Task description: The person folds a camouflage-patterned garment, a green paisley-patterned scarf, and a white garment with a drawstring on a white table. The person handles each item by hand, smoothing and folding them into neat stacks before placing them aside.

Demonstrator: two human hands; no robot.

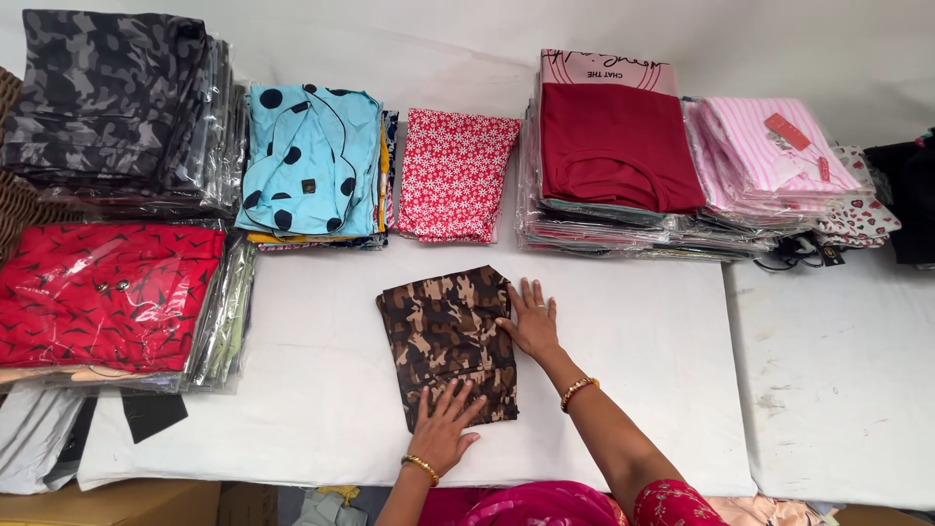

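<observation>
- The white worktop (623, 370) carries everything; its bare middle stretch lies in front of the person, with stacks of clothing ranged along the far edge and the left side.
- Left side: a stack of grey camouflage garments in clear bags (112, 102) at the far corner, and nearer the person a red patterned garment in a clear bag (102, 292) on top of another pile.
- Far edge, left to right: a light-blue piece with dark dots (312, 156), a red floral folded piece (453, 175), a tall stack topped by a maroon bagged garment (618, 146), and a pink striped bagged stack (774, 151).
- The brown camouflage folded garment (448, 341) lies flat on the bare middle, apart from all the stacks. Its long axis runs away from the person, tilted slightly so that the far end leans left.
- The right hand (531, 319) lies palm-down, fingers spread and flat, on the garment's right edge near the far end; it grips nothing, only presses.
- The left hand (446, 424) lies palm-down with fingers spread on the garment's near edge, also flat and open, holding nothing closed.
- So the garment lies directly beneath both hands: the left at its near end, the right further off along its right side. Both touch it.
</observation>
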